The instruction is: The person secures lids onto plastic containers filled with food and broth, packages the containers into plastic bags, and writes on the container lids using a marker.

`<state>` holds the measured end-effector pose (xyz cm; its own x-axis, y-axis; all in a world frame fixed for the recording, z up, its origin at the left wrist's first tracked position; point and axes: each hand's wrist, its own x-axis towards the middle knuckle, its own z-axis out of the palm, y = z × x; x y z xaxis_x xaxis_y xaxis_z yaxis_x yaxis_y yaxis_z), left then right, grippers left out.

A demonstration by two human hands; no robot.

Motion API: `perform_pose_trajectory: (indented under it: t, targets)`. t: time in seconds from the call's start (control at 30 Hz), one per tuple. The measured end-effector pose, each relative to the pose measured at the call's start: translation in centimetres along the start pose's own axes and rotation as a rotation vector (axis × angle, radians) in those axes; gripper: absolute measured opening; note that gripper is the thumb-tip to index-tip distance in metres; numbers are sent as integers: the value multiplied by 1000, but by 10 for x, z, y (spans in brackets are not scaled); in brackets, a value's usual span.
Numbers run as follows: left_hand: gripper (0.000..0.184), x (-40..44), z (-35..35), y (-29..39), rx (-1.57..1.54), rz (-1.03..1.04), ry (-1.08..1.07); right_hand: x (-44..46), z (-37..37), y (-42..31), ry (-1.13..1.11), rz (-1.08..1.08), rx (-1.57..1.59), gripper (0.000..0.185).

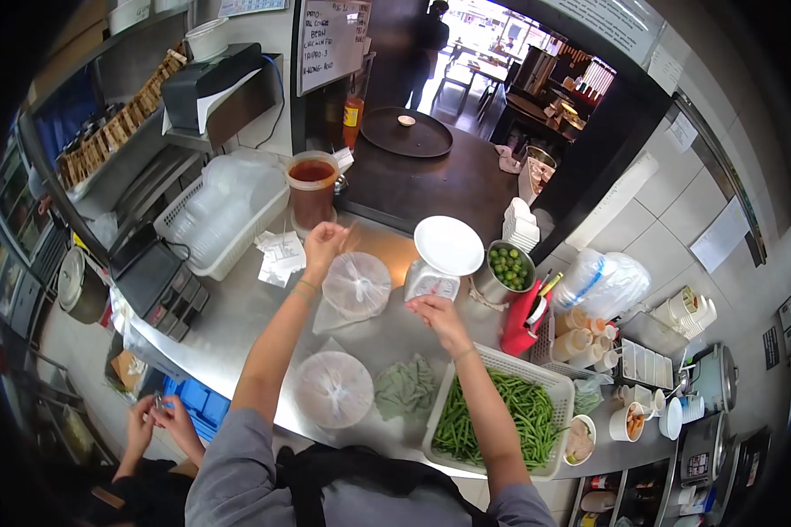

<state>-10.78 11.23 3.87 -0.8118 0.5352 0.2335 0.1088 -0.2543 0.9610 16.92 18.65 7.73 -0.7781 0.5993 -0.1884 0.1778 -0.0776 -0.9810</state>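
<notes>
My left hand [327, 244] is raised just above the far bag, its fingertips pinched together. Whatever they may hold is too small to tell. My right hand [439, 318], its fingers also drawn together, is in front of the white dial scale [432, 283]; I cannot make out anything in it. Between the hands a clear plastic bag [357, 285] covers a round tub. A second bagged round tub [332, 391] sits nearer me, beside a crumpled green cloth [406, 388]. Under my right forearm is a white basket [555, 386] of green beans [501, 417].
A tub of red-brown sauce [313, 189], paper slips [281, 257] and a basket of plastic containers [228, 211] stand at the left. To the right are a pot of limes [508, 266] and a red holder [523, 321]. Another person's hands [160, 423] show at lower left.
</notes>
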Motion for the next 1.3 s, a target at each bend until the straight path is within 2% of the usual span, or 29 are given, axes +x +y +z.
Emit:
perform_pose_trajectory:
  t: [0.1,0.2,0.3,0.4,0.5,0.6,0.7,0.8,0.9,1.0,1.1,1.2,1.3]
  targets:
    - [10,32,-34,-86,286,-36,4,45,16,23,10,64,-89,14]
    - [11,13,-42,-99,105,-336,-143,71,19,49,16,281,3,16]
    - [11,8,-48,-113,-111,-713,-271,77,17,62,-55,300,22,11]
    - [11,10,-50,-124,-124,-708,-324,81,17,62,-110,351,63,11]
    - [11,6,-44,-117,34,-640,-185,81,20,62,-101,365,100,11]
    - [12,3,-45,-102,18,-550,-257,75,36,68,-45,404,-56,18]
    - [21,6,-50,-79,103,-481,-273,72,37,84,-47,292,-278,28]
    - [42,8,-48,-48,105,-617,-280,44,58,70,212,262,296,34]
    - [52,8,-45,-60,578,-312,-226,45,78,78,291,240,352,32]
    - [56,-8,-44,-28,606,-374,-246,56,68,74,250,228,313,33]
    - [57,-32,-48,-7,606,-538,-291,78,43,74,153,244,81,35]
    - [58,-61,-46,11,690,-564,-417,101,24,77,79,201,87,38]
    - [59,-86,-37,13,929,-389,-483,96,19,64,-37,110,-110,37]
